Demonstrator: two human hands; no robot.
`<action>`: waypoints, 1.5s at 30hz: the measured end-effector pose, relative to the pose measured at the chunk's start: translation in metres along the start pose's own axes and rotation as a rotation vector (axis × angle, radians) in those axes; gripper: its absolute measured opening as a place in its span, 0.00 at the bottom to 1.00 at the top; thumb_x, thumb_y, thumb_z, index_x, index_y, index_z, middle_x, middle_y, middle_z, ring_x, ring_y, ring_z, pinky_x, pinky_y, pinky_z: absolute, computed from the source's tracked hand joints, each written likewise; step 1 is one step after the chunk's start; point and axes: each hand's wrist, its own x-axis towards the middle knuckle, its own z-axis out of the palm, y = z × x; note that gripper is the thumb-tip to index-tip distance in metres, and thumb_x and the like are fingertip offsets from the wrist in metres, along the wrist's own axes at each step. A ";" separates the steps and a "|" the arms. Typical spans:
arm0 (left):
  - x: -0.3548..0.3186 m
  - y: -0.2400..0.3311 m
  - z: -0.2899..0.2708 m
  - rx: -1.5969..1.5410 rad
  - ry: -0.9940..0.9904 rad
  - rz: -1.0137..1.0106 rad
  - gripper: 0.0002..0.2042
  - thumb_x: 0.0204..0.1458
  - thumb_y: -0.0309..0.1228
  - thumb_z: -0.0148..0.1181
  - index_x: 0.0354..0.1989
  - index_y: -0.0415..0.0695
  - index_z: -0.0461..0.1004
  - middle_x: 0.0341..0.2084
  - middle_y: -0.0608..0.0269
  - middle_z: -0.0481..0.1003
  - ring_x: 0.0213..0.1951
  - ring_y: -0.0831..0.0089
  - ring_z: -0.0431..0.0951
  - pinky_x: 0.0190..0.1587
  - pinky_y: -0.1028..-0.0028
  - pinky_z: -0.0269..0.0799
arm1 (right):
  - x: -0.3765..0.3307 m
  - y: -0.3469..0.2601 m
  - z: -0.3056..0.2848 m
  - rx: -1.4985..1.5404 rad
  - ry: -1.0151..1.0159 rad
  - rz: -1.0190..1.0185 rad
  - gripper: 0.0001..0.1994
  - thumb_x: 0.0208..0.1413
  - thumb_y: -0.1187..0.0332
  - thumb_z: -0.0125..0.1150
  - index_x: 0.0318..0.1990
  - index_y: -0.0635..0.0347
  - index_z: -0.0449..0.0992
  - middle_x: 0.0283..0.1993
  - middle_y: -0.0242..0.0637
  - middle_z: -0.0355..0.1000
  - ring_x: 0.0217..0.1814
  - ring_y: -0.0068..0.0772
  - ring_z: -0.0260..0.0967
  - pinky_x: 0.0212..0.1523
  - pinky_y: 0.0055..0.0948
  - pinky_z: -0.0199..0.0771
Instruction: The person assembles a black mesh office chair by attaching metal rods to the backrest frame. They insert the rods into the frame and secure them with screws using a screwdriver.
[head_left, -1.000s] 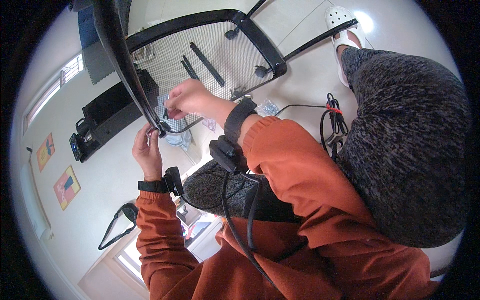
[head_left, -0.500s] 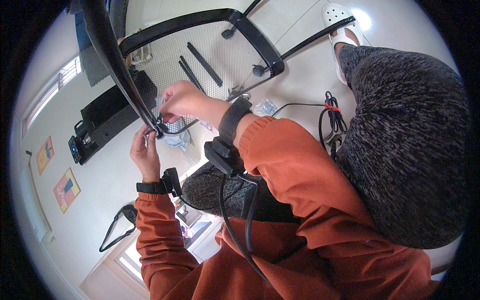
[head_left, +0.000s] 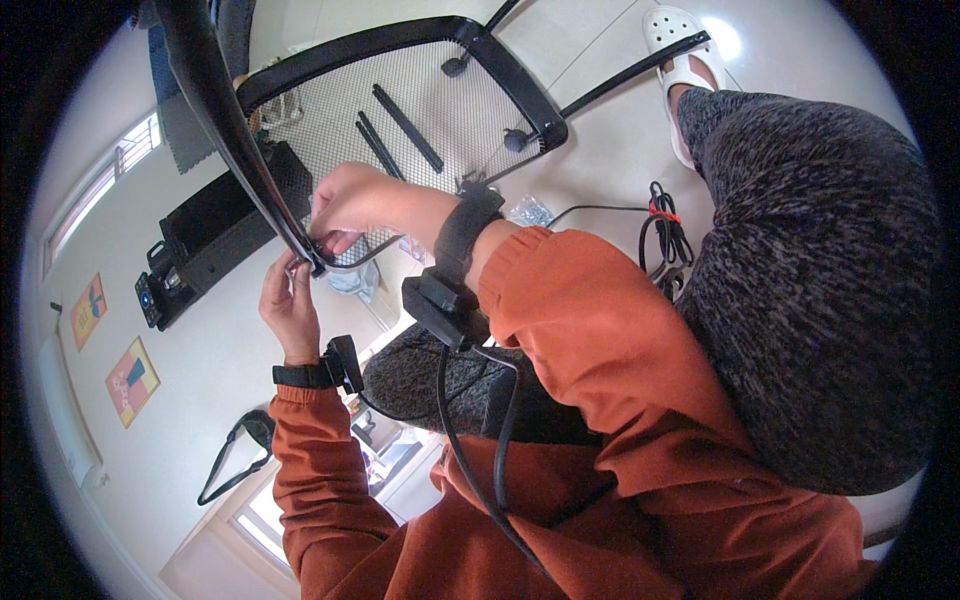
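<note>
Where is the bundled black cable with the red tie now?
In the head view, the cable lies on the floor at right of centre, between the mesh chair back and the grey knee.

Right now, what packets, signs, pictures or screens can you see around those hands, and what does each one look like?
Clear plastic packet: on the pale floor just right of the right hand's wrist, crinkled, see-through.
Crumpled bluish plastic bag: under the black mesh chair back, right of the left hand.
Two square pictures: far left on the pale surface, orange-yellow with red and blue shapes.
Small dark device: beside the black box, a blue-lit spot on it.
</note>
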 end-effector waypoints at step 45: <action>0.003 0.001 0.000 0.030 -0.018 0.006 0.12 0.50 0.19 0.55 0.44 0.36 0.71 0.37 0.60 0.73 0.39 0.75 0.73 0.43 0.76 0.69 | -0.011 -0.003 -0.010 0.069 -0.270 0.144 0.13 0.44 0.74 0.63 0.40 0.62 0.77 0.35 0.35 0.74 0.33 0.19 0.70 0.36 0.17 0.73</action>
